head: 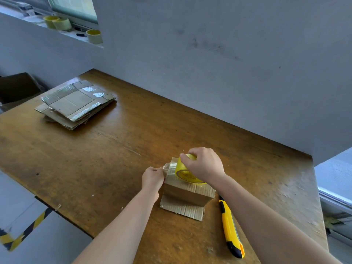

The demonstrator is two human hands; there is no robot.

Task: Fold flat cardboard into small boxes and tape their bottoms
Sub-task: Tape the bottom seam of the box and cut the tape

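A small cardboard box (187, 193) stands on the wooden table (114, 149), with one flap lying flat toward me. My right hand (204, 164) grips a yellow roll of clear tape (185, 173) on top of the box. A short strip of clear tape (169, 167) stretches from the roll to the left. My left hand (153, 178) pinches the strip's free end at the box's left top edge.
A yellow and black utility knife (229, 227) lies just right of the box. A stack of flat cardboard (76, 103) with old tape sits at the table's far left. Several tape rolls (94, 36) stand on the window ledge. A dark carton (17, 88) sits beyond the table's left end.
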